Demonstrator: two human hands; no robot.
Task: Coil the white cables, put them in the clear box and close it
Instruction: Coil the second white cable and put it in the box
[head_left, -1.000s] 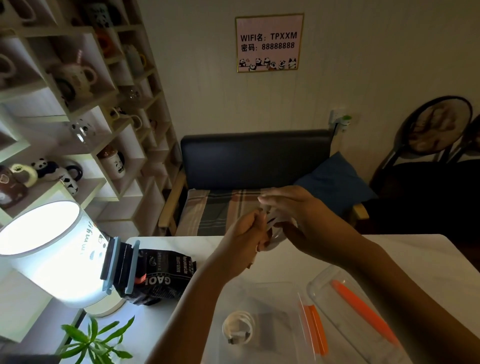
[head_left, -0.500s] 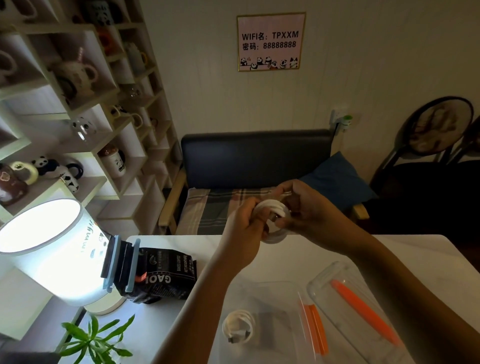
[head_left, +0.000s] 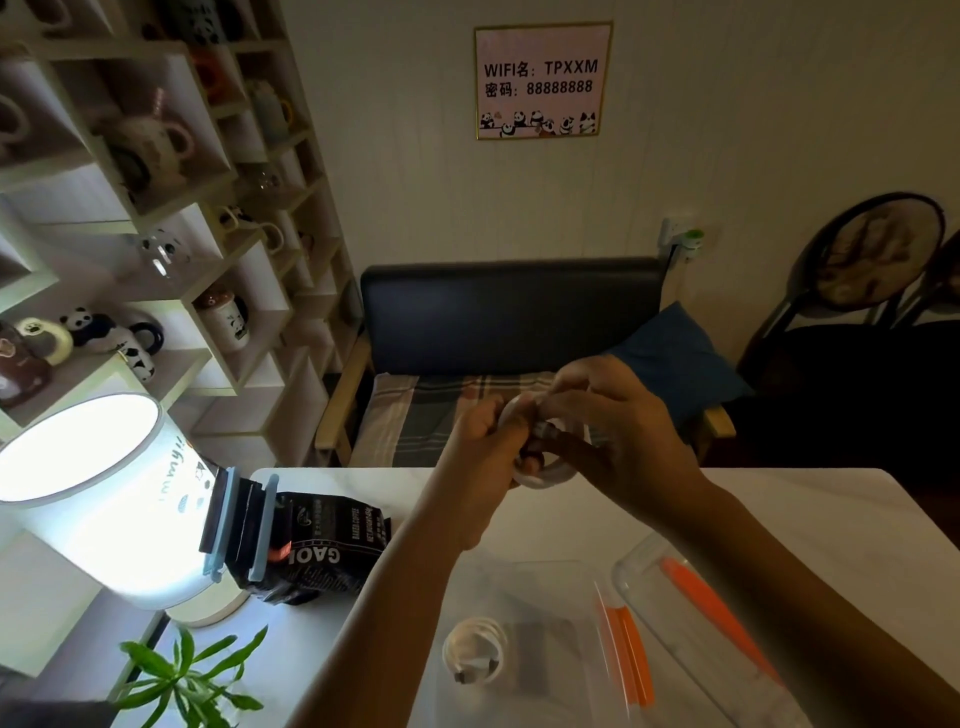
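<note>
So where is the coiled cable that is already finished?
The coiled cable lies inside the clear box, low in the head view, left of its orange clasp.

The clear box (head_left: 524, 597) stands open at the desk's (head_left: 810, 519) near edge, one coiled cable (head_left: 475, 652) inside; its lid (head_left: 691, 623) lies just right. A black bag (head_left: 332, 545) and lamp (head_left: 98, 499) crowd the left edge. Bare desk shows toward the far right corner.

A lit lamp (head_left: 88, 499) is glowing brightly, nearly blowing out at lower left, while the room is sitting dim, both forearms are showing dark, and wide-angle distortion is bending the shelves (head_left: 156, 218).
</note>
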